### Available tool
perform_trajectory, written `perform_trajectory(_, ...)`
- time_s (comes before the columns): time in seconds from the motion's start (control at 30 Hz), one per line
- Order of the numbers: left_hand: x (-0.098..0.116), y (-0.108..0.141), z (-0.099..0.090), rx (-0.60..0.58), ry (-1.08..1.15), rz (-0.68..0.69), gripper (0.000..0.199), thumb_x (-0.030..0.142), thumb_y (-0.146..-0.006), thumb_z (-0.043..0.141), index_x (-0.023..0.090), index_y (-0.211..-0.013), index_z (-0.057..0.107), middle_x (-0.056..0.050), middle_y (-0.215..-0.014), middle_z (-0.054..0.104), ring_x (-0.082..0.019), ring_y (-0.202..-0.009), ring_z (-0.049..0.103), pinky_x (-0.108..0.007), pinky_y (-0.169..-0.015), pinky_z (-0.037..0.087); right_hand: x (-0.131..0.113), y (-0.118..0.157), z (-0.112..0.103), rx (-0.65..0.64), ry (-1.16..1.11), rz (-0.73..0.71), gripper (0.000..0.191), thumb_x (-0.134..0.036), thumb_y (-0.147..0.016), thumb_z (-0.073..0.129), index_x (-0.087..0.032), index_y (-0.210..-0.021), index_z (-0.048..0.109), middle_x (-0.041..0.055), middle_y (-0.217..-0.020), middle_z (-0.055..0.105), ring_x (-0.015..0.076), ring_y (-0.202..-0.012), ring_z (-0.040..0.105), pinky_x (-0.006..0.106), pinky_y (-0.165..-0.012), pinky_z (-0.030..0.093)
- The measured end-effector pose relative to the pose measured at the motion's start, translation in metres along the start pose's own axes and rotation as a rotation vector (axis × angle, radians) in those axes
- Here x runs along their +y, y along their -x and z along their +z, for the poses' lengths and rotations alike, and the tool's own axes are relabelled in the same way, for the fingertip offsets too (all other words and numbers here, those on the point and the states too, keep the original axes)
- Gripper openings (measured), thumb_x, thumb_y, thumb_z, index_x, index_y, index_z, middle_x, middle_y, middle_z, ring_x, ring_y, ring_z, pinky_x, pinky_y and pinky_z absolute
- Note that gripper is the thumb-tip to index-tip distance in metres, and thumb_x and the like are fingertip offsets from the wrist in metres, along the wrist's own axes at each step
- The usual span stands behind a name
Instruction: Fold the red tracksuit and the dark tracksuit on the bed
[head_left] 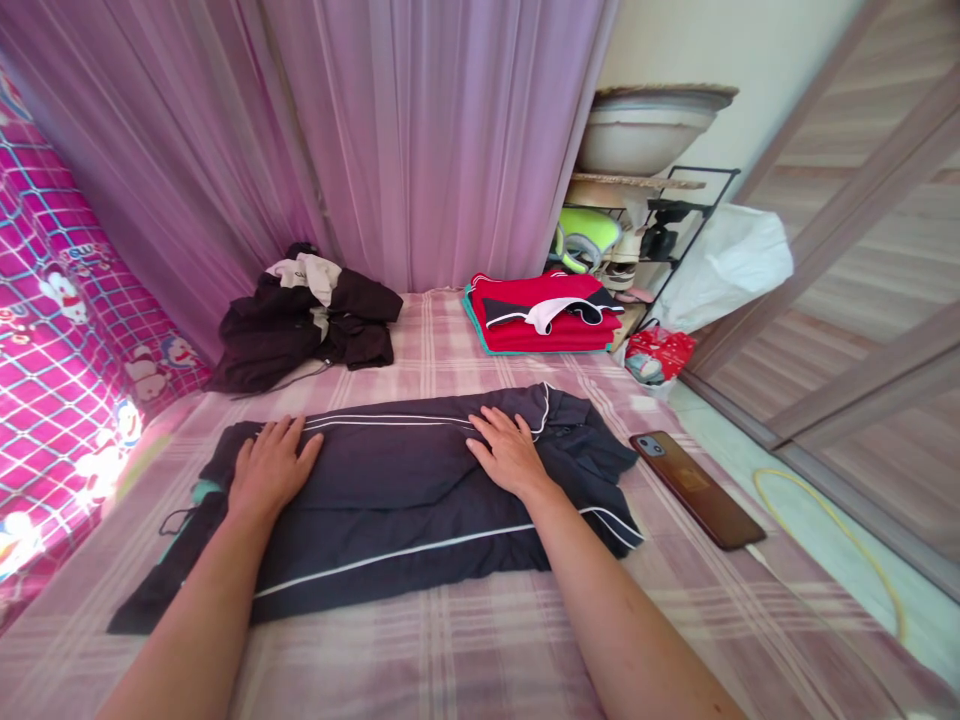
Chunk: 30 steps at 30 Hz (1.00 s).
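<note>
A dark navy garment with white piping (390, 500) lies flat and long across the plaid bed sheet (420, 650). On its left end rests my left hand (274, 465), palm down with fingers apart. Near its right end, by the upper piping, my right hand (506, 450) lies flat with its fingers spread. Neither hand grips anything. A bit of teal cloth and a dark cord loop show at the garment's left edge.
Behind are a dark clothes heap (307, 320) and a folded red stack (551, 315). A phone (697, 490) with a cable lies right of the garment. Beyond the bed edge stand a rack (705, 215) and a white bag (727, 260); a purple curtain (420, 140) hangs behind.
</note>
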<state>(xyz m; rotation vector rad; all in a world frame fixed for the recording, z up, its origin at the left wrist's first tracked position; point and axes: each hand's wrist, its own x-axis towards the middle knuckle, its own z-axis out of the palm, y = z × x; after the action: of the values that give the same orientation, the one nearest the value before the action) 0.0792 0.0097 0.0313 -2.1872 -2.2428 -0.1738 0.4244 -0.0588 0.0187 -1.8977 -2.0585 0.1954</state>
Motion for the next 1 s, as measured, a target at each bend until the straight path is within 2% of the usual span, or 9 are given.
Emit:
perform_trajectory(0.2, -0.002, -0.002, 0.004, 0.016, 0.002, 0.022, 0.066, 0.051, -0.095, 0.028, 0.015, -0.148, 0.044, -0.013, -0.156, 0.040, -0.032, -0.145, 0.032, -0.054, -0.119, 0.024, -0.007, 0.002, -0.008, -0.035, 0.042, 0.025, 0.045, -0.038, -0.100, 0.045, -0.024, -0.142, 0.052, 0.0108, -0.153, 0.044, 0.0256, -0.143, 0.036, 0.054, -0.118, 0.019)
perform_trajectory(0.3, -0.003, -0.002, 0.007, 0.020, 0.005, 0.020, 0.066, 0.051, -0.095, 0.028, 0.015, -0.149, 0.043, -0.013, -0.156, 0.040, -0.032, -0.145, 0.032, -0.054, -0.119, 0.023, -0.022, -0.002, -0.020, -0.048, 0.050, 0.068, 0.045, -0.037, -0.100, 0.043, -0.023, -0.142, 0.052, 0.0125, -0.153, 0.044, 0.0276, -0.143, 0.036, 0.058, -0.117, 0.018)
perform_trajectory(0.4, -0.003, -0.001, 0.007, 0.030, 0.018, 0.021, 0.066, 0.051, -0.095, 0.029, 0.015, -0.149, 0.043, -0.013, -0.156, 0.040, -0.032, -0.145, 0.032, -0.054, -0.119, 0.023, -0.043, -0.012, -0.027, 0.014, 0.013, 0.058, 0.045, -0.036, -0.102, 0.037, -0.022, -0.142, 0.052, 0.0128, -0.154, 0.043, 0.0263, -0.144, 0.035, 0.057, -0.118, 0.018)
perform_trajectory(0.53, -0.003, -0.001, 0.006, 0.025, 0.026, 0.021, 0.065, 0.050, -0.095, 0.031, 0.015, -0.148, 0.044, -0.013, -0.156, 0.041, -0.032, -0.145, 0.032, -0.054, -0.119, 0.024, -0.062, -0.020, -0.015, -0.025, -0.073, -0.056, 0.045, -0.038, -0.102, 0.038, -0.024, -0.143, 0.051, 0.0114, -0.154, 0.044, 0.0244, -0.143, 0.036, 0.054, -0.118, 0.020)
perform_trajectory(0.63, -0.003, -0.001, 0.005, 0.021, 0.018, 0.018, 0.065, 0.050, -0.096, 0.030, 0.015, -0.149, 0.043, -0.013, -0.156, 0.040, -0.032, -0.145, 0.032, -0.054, -0.119, 0.023, -0.061, -0.020, 0.000, -0.121, -0.116, -0.114, 0.043, -0.039, -0.102, 0.039, -0.026, -0.141, 0.053, 0.0096, -0.153, 0.045, 0.0243, -0.144, 0.036, 0.056, -0.119, 0.018)
perform_trajectory(0.7, -0.003, -0.001, 0.004, 0.008, 0.011, 0.015, 0.065, 0.050, -0.096, 0.029, 0.015, -0.149, 0.042, -0.012, -0.157, 0.039, -0.031, -0.146, 0.031, -0.053, -0.120, 0.023, -0.055, -0.020, 0.007, -0.125, -0.147, -0.137, 0.041, -0.039, -0.102, 0.041, -0.027, -0.139, 0.055, 0.0087, -0.152, 0.047, 0.0236, -0.143, 0.037, 0.056, -0.119, 0.018)
perform_trajectory(0.8, -0.002, 0.000, 0.003, -0.006, 0.004, 0.005, 0.066, 0.051, -0.096, 0.028, 0.015, -0.150, 0.041, -0.011, -0.158, 0.038, -0.031, -0.146, 0.030, -0.053, -0.120, 0.022, -0.043, -0.024, 0.014, -0.035, -0.230, -0.167, 0.036, -0.036, -0.098, 0.049, -0.026, -0.129, 0.064, 0.0085, -0.144, 0.056, 0.0226, -0.137, 0.046, 0.051, -0.116, 0.027)
perform_trajectory(0.9, -0.003, 0.000, 0.004, -0.009, 0.000, 0.005, 0.067, 0.051, -0.096, 0.026, 0.014, -0.150, 0.040, -0.012, -0.158, 0.038, -0.031, -0.146, 0.030, -0.053, -0.120, 0.022, -0.033, -0.032, 0.020, 0.140, -0.379, -0.154, 0.028, -0.030, -0.096, 0.050, -0.023, -0.110, 0.074, 0.0076, -0.123, 0.071, 0.0197, -0.118, 0.063, 0.039, -0.107, 0.043)
perform_trajectory(1.0, -0.004, -0.001, 0.006, -0.003, -0.003, 0.019, 0.068, 0.052, -0.096, 0.026, 0.015, -0.150, 0.040, -0.012, -0.158, 0.038, -0.032, -0.146, 0.031, -0.054, -0.119, 0.023, -0.027, -0.037, 0.025, 0.302, -0.513, -0.086, 0.029, -0.027, -0.095, 0.049, -0.023, -0.100, 0.077, 0.0061, -0.108, 0.076, 0.0184, -0.104, 0.070, 0.032, -0.098, 0.051)
